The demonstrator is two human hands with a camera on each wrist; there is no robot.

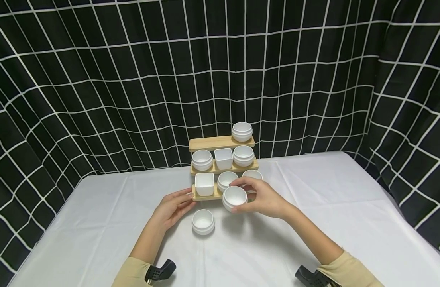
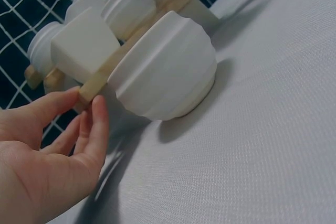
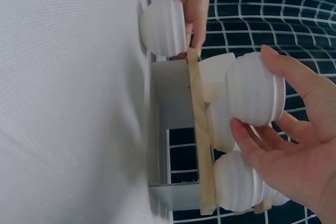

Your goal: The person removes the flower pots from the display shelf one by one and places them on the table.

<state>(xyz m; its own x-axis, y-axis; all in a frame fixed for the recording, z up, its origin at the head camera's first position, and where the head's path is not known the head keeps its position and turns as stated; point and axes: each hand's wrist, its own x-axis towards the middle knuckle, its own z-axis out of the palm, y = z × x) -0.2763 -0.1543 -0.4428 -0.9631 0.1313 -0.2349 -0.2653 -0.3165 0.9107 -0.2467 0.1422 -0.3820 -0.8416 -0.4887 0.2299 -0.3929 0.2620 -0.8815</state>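
Note:
In the head view my right hand [image 1: 266,198] grips a small round white bowl [image 1: 235,199] with ribbed sides, in front of the bottom tier of a stepped rack. In the right wrist view, thumb and fingers span this held bowl [image 3: 254,88] from opposite sides. My left hand [image 1: 172,210] is at the left end of the rack's lowest wooden board [image 1: 216,195]; the left wrist view shows thumb and fingertips pinching that board end [image 2: 93,88]. Just right of the left hand, another round white bowl [image 1: 203,224] stands upright on the table.
A square white bowl [image 1: 205,185] and two round ones, one partly behind my right hand, sit on the bottom tier. On the middle tier, a square bowl [image 1: 223,158] stands between two round ones. One round bowl [image 1: 242,132] occupies the top board's right end. Behind hangs a black gridded curtain [image 1: 220,59].

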